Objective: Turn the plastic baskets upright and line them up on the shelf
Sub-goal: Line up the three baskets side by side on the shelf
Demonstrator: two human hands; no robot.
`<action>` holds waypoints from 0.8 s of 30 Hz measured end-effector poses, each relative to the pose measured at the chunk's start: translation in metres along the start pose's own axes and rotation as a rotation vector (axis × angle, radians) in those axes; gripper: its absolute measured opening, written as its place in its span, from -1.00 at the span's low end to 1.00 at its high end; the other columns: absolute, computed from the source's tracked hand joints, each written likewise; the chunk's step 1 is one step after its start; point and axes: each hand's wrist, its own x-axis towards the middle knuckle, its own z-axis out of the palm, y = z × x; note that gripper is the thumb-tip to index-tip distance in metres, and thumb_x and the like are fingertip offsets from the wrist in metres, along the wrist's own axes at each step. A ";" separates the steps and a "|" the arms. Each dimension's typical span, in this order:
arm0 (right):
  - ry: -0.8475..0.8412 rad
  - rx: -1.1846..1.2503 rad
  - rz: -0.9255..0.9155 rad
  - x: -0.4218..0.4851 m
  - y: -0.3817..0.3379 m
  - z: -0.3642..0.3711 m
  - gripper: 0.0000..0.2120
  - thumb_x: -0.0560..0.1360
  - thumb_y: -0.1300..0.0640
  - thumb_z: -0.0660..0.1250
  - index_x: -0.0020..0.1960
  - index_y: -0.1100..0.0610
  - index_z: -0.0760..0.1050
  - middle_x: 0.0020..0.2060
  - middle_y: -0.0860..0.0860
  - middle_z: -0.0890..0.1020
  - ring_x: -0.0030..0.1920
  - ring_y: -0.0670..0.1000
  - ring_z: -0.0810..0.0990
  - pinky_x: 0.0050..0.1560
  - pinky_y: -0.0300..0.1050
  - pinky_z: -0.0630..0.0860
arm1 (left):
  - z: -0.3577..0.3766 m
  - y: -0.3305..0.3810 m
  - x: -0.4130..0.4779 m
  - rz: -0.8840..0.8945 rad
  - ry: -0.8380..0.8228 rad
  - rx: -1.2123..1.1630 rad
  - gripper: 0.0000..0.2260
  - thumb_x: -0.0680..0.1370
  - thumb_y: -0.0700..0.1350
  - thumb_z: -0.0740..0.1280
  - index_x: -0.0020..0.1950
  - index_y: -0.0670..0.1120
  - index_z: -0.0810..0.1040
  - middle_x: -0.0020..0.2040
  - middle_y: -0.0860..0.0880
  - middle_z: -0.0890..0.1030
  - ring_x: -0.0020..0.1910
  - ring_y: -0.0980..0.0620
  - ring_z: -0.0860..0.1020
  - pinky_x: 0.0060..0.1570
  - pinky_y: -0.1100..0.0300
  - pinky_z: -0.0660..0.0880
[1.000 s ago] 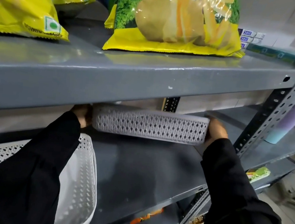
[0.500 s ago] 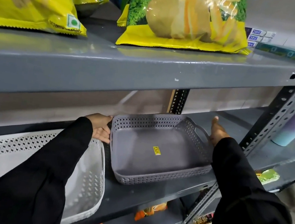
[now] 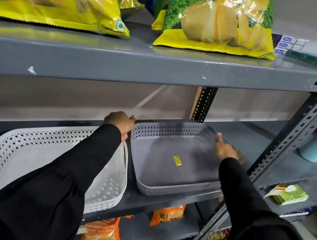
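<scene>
Shelf: grey metal shelf (image 3: 168, 202), with chip bags on the board above and tea packs below.
Grey basket: grey basket (image 3: 171, 156) sits open side up at the right, just beside the white basket (image 3: 107, 181).
Looks: low, flat floor, holey walls, small yellow sticker.
Left hand: left hand (image 3: 119, 122) curls at the grey basket's far left corner; whether it grips, I cannot tell.
Right hand: right hand (image 3: 226, 149) is blurry at the right rim, fingers loose.
Risk: its near edge is close to the shelf front, so a pull could tip it off.
Risk: a push left could bump the white basket crooked.
</scene>
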 end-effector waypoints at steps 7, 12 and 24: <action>-0.202 0.035 -0.546 -0.122 -0.066 0.078 -0.39 0.58 -0.16 0.03 0.43 0.28 0.25 0.41 0.24 0.36 0.41 0.19 0.34 0.38 -0.02 0.27 | -0.038 -0.065 -0.025 0.130 0.322 0.387 -0.63 0.59 -0.01 0.10 0.17 -0.25 0.50 0.16 -0.29 0.56 0.16 -0.27 0.51 0.05 0.01 0.47; -0.341 -0.068 -0.554 -0.165 -0.095 0.121 -0.40 0.58 -0.09 0.09 0.46 0.29 0.17 0.41 0.23 0.34 0.38 0.20 0.37 0.35 -0.02 0.31 | -0.085 -0.170 -0.051 -0.188 0.404 0.642 -0.52 0.60 0.03 0.13 0.39 -0.26 0.37 0.37 -0.26 0.43 0.37 -0.30 0.35 0.32 -0.06 0.33; -0.020 -0.223 -0.563 -0.168 -0.109 0.155 -0.69 0.55 0.29 0.08 0.23 0.32 0.43 0.15 0.29 0.57 0.16 0.27 0.53 0.08 -0.02 0.45 | -0.111 -0.304 -0.054 -0.183 0.287 0.648 -0.61 0.65 -0.20 -0.02 0.46 -0.17 0.30 0.07 -0.25 0.63 -0.01 -0.22 0.64 -0.20 0.01 0.50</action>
